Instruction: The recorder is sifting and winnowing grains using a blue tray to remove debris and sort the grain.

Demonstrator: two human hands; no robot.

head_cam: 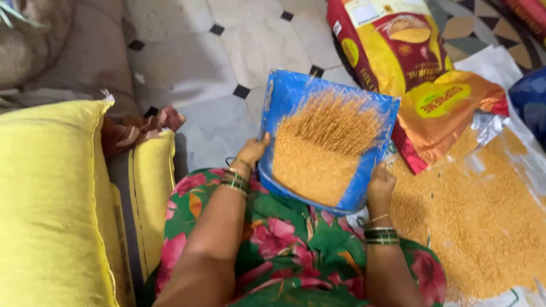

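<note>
Over the lap, the left hand (pixel 251 152) and right hand (pixel 380 183) each clamp a side edge of the blue winnowing tray (pixel 290 94), its golden split lentils (pixel 321 150) heaped nearest the body.

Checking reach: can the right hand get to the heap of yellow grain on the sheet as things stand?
Probably yes, once freed. The right hand grips the blue tray edge, and the grain heap lies right beside it with nothing between. It would have to let go of the tray first.
</note>
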